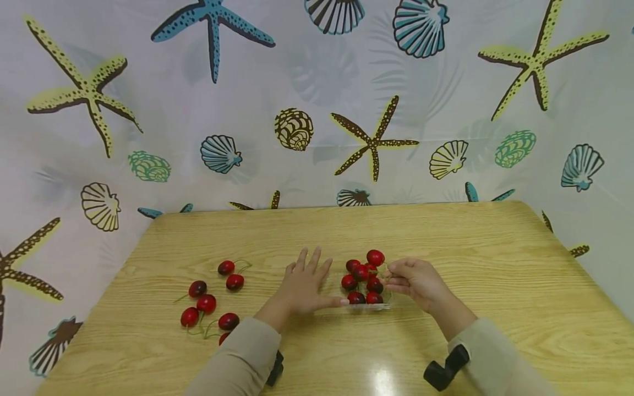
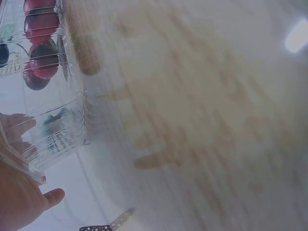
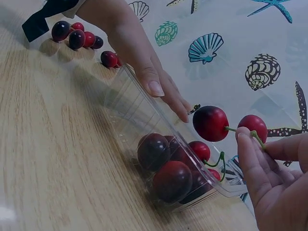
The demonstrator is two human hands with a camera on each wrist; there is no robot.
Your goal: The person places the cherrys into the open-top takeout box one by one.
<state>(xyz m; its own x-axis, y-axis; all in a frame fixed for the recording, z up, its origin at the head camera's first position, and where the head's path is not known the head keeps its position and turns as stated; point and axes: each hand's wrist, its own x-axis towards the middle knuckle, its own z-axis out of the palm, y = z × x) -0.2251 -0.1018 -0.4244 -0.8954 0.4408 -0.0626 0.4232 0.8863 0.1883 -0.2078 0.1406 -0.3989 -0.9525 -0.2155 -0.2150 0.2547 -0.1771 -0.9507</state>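
Observation:
A clear plastic container (image 1: 369, 306) with several dark red cherries (image 3: 172, 182) in it stands in front of me. My right hand (image 1: 418, 281) pinches the green stem of a pair of cherries (image 3: 211, 123) between thumb and fingertips, and the pair hangs at the container's upper rim. My left hand (image 1: 303, 287) is at the container's left side, fingers spread and thumb reaching to its near corner. In the right wrist view, the left thumb lies at the clear rim (image 3: 166, 126). The left wrist view shows part of the container wall (image 2: 72, 113) and cherries through it.
Several loose cherries (image 1: 206, 303) with stems lie on the wooden table (image 1: 446, 352) to the left, some partly behind my left sleeve (image 1: 238, 357). A white cloth (image 1: 317, 82) printed with starfish and shells hangs behind the table's far edge.

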